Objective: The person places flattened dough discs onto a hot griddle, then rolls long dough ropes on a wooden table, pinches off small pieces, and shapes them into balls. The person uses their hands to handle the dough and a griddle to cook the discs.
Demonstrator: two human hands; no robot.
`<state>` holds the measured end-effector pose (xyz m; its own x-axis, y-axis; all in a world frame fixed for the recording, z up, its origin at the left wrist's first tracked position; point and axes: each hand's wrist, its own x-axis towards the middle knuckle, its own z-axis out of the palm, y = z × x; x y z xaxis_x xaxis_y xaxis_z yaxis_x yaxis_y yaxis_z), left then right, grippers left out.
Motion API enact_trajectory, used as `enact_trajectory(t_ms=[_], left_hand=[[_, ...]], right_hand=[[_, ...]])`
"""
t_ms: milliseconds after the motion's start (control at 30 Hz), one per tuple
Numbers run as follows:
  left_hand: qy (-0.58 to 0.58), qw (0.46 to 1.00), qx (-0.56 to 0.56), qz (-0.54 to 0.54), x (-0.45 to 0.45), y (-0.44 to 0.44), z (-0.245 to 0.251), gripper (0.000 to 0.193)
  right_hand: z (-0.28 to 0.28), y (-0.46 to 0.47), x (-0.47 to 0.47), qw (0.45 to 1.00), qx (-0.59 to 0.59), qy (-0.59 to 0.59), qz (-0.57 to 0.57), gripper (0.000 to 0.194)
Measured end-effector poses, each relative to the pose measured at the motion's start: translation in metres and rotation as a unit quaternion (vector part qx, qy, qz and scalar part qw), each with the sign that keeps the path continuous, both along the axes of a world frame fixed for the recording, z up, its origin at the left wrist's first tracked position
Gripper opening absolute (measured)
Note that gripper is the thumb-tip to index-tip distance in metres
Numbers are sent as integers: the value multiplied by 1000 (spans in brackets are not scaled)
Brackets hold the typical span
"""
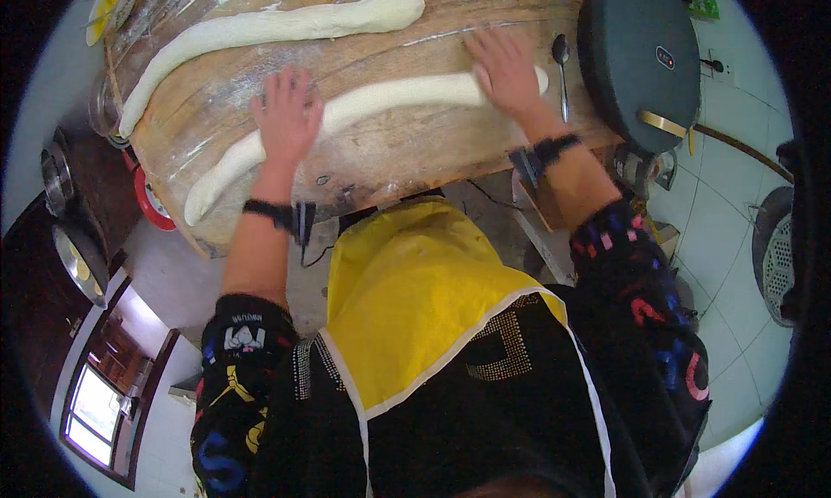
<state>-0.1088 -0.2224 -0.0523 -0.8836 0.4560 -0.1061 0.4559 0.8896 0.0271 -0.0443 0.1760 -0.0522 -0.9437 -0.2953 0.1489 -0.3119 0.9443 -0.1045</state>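
A long roll of dough (402, 100) lies across the floured wooden board (415, 154). Flat on its left part rests my left hand (289, 115), fingers apart and pointing away from me. My right hand (506, 66) lies over the roll near its right end, its fingers spread past the far side and slightly blurred. Both palms hide short stretches of the dough. Farther back on the board, a second dough roll (285, 27) curves down to the left; neither hand touches it.
At the right stand a metal spoon (563, 63) and a dark round electric appliance (639, 63) with a light-coloured handle. A bowl with yellow contents (107, 8) is at the far left corner. A red-rimmed object (152, 199) sits below the board's left edge, near several metal pans.
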Motion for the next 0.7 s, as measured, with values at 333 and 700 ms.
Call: enact_trajectory(t_ms=[333,700], left_hand=[[-8,998,53,26,112,-24,2,63],[67,986,-46,144,4,-27,-9,60]], right_hand=[[1,-33,104,983,-14,-103,-150,68],[-2,2,12,991,-9,16,-135,47]])
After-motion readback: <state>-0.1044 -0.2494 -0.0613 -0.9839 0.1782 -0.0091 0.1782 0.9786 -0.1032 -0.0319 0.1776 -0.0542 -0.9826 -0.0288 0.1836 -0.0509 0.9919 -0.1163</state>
